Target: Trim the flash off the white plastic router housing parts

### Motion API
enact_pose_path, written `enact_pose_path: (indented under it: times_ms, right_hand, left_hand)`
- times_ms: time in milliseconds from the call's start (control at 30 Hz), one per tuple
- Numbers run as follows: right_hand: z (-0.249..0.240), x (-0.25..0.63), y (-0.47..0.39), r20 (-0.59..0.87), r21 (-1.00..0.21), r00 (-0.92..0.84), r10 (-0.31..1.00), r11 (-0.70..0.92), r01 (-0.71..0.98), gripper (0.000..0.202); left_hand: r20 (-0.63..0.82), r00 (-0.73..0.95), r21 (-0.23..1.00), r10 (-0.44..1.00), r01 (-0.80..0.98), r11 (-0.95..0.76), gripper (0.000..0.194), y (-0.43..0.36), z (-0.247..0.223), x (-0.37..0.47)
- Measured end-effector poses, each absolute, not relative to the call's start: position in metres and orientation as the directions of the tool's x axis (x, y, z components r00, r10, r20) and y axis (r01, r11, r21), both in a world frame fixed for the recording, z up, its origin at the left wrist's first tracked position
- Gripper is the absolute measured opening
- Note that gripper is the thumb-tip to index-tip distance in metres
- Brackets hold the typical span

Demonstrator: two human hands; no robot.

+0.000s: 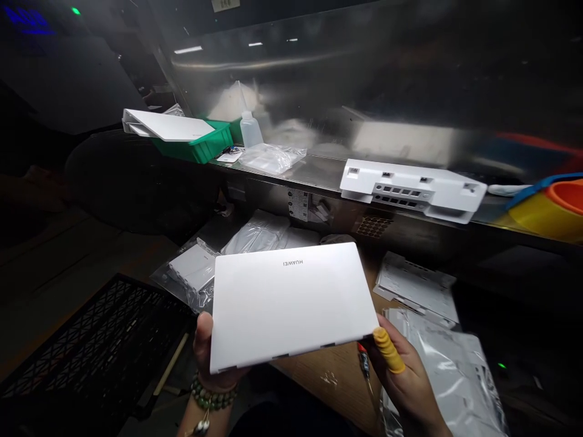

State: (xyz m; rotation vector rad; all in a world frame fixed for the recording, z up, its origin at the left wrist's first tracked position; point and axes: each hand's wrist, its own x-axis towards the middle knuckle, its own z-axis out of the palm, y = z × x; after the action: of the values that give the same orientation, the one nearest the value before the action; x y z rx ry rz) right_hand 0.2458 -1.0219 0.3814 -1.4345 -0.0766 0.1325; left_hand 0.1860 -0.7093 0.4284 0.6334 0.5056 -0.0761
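Bagged panels (450, 364) by right edge of desk (312, 369), seemingly remaining, though light dim. White panel (291, 303) unbagged, above desk's near edge, left hand (217, 373) gripping left side, right hand (407, 367) pinching near right corner. Screwdriver (364, 363) idle.

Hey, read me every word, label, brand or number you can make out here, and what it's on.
"HUAWEI", upside down, on the held white panel.
Too small: print on the sheet beyond it.
Too blurred: tag at the top edge.
Too blurred: blue lettering, top left.
Too small: faint mark on the white cover, upper left.
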Motion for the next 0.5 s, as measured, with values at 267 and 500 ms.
enact_pose_path:
  times_ms: [267, 500]
  right_hand:
    - [0.371, 0.241, -1.026, -0.072, -0.991, 0.988, 0.139, 0.105, -0.087, 0.044]
    - [0.348, 0.242, -1.034, -0.141, -0.981, 0.986, 0.089, 0.120, -0.151, 0.047]
  left_hand:
    - [-0.432, 0.900, 0.549, 0.054, 0.215, 0.808, 0.089, -0.705, 0.408, 0.184]
    - [-0.254, 0.919, 0.913, 0.301, 0.125, 0.389, 0.080, -0.723, 0.450, 0.204]
